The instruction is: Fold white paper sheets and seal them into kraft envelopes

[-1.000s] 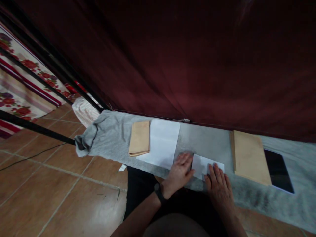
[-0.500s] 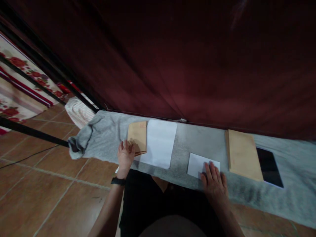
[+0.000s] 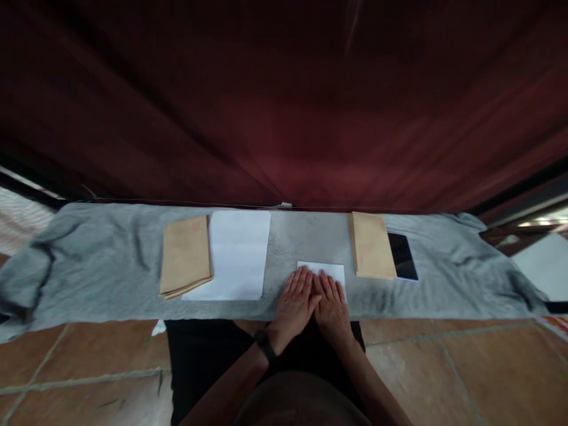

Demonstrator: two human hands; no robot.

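Head view: I see left hand [image 3: 293, 305] and right hand [image 3: 332, 309] flat, fingers narrow, on one small paper [image 3: 335, 270] between two brown stacks [image 3: 185, 254] [image 3: 374, 245], plus one larger sheet [image 3: 239, 254], one dark device [image 3: 403, 255].

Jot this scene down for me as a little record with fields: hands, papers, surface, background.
Left hand: the left hand lies flat on a small white paper, a dark wristband at its wrist
Right hand: the right hand lies flat on the same paper, beside the left
Papers to the left: a brown paper stack, overlapping a large white sheet
Items to the right: another brown stack, with a dark flat slab just beyond it
Surface: grey cloth
Background: dark red curtain
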